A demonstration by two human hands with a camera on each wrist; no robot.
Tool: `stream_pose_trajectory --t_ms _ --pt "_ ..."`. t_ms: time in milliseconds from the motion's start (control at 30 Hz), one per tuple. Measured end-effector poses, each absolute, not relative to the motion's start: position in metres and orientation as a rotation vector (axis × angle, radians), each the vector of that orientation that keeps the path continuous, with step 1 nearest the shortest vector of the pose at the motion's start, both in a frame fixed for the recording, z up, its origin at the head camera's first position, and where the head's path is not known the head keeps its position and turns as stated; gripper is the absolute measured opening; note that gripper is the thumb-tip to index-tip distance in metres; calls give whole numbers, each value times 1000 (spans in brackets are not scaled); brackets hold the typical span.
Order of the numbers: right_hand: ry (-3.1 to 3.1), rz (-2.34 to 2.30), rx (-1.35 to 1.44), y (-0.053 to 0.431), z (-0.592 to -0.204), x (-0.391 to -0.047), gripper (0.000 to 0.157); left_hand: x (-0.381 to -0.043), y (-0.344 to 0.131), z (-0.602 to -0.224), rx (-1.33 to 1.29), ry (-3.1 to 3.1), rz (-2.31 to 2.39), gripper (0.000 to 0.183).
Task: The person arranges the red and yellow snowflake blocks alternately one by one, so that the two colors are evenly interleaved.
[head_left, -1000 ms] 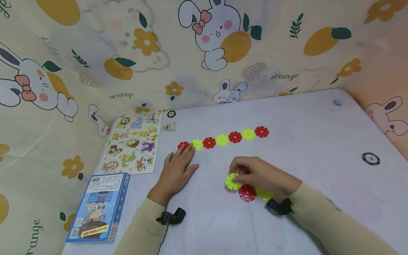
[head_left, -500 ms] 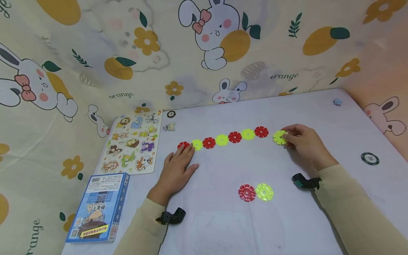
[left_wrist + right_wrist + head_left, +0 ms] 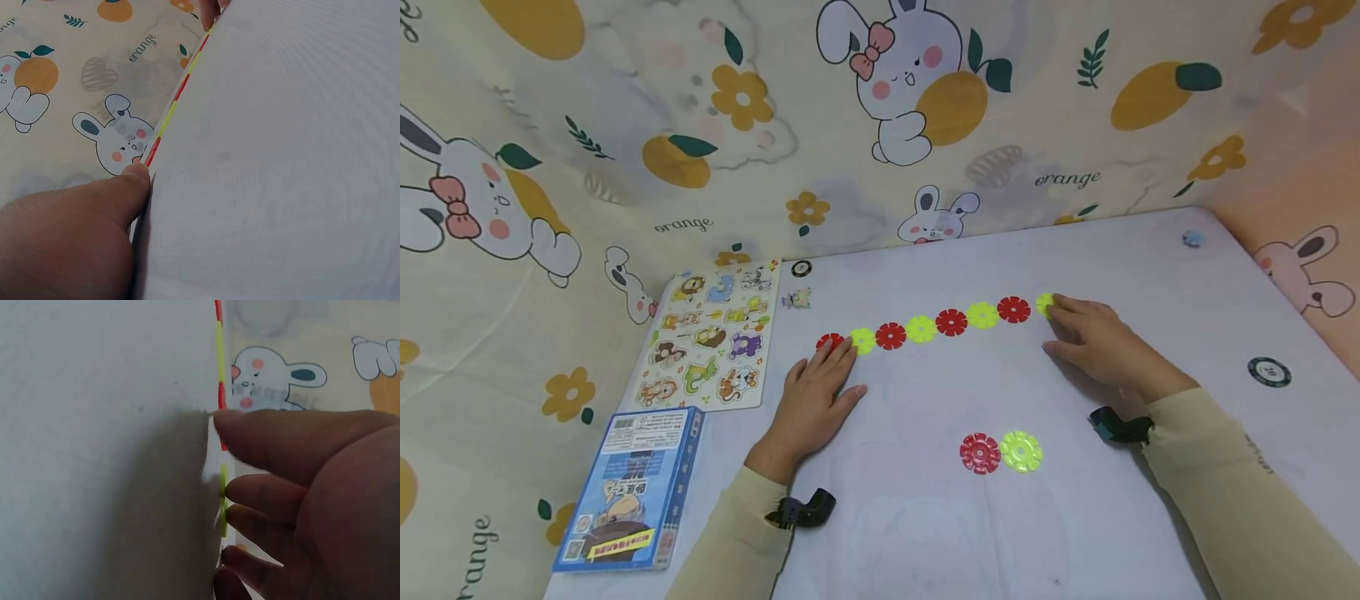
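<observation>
A row of flower-shaped plastic discs, red and yellow-green by turns, runs across the white table. My left hand (image 3: 816, 400) lies flat at its left end, fingertips on the red disc (image 3: 830, 340) and touching the edge of a yellow-green disc (image 3: 865, 342). At the right end, the fingertips of my right hand (image 3: 1101, 346) rest on another yellow-green disc (image 3: 1043, 306), partly covering it. A narrow gap parts that disc from the red disc (image 3: 1014, 309) beside it. The right wrist view shows straight fingers touching the yellow-green disc (image 3: 223, 503), thumb apart from it.
Nearer me lie a red disc (image 3: 980, 453) and a yellow-green disc (image 3: 1022, 452), side by side. At left are an animal picture board (image 3: 707, 333) and a blue box (image 3: 628, 487). A black round chip (image 3: 1269, 372) lies at right, another chip (image 3: 802, 268) at the back.
My right hand carried a yellow-green disc from the near group to the row's right end, set it down and loosened its pinch. The disc slid slightly left. My left hand stayed still.
</observation>
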State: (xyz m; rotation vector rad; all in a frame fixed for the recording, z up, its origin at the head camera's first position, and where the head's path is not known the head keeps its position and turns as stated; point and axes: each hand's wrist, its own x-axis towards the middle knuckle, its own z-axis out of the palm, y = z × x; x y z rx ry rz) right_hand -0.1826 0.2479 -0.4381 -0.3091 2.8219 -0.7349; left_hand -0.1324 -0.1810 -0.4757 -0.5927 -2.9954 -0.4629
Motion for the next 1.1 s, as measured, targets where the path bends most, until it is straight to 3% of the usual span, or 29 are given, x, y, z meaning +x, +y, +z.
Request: stream_pose_trajectory --t_ms 767,933,1100 --pt "2828 -761 -360 244 -437 -181 78 -132 -181 -475 -600 -2988 -486 65" --pt "2755 -1083 -294 241 -427 -176 67 -133 -181 -475 -609 -2987 -488 65" --pt "2364 -1559 -467 235 -417 -169 47 -132 -182 -475 -610 -2986 -496 65"
